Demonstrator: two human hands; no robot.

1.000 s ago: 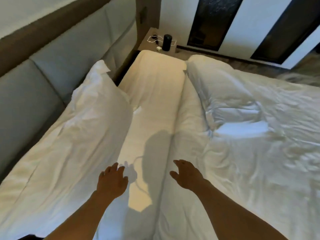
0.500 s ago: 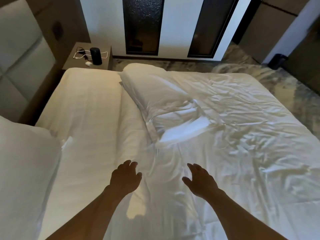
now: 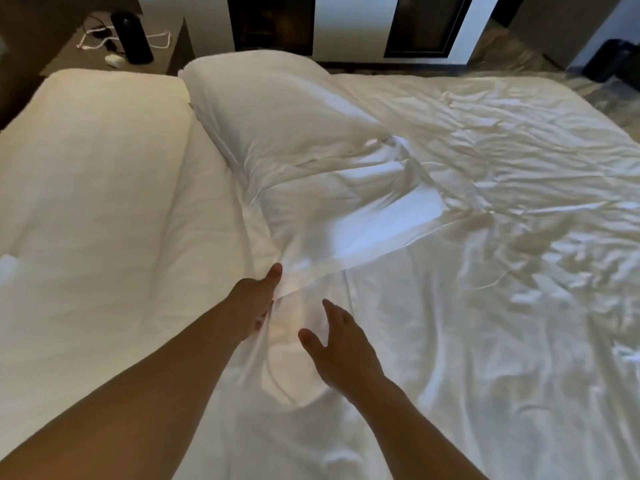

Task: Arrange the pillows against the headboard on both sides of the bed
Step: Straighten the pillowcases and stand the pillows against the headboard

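Observation:
A white pillow [image 3: 294,133] lies flat on the bed, running from the far edge toward me, its loose case end [image 3: 377,223] nearest my hands. My left hand [image 3: 258,299] reaches just short of that case end, thumb up, fingers against the sheet fold. A little to the right and nearer me, my right hand [image 3: 341,344] hovers with fingers spread and nothing in it. The bare cream mattress strip [image 3: 93,174] fills the left. A corner of another white pillow [image 3: 7,268] shows at the left edge. The headboard is out of view.
A crumpled white duvet [image 3: 502,237] covers the right of the bed. A bedside table [image 3: 86,53] at the far left holds a black cylinder [image 3: 133,36], a white cable and a small white item. Dark panelled walls and patterned floor lie beyond the bed.
My view has swung right, away from the headboard and the propped pillow. Both hands have moved forward toward the flat pillow's loose end, the left one now at its edge.

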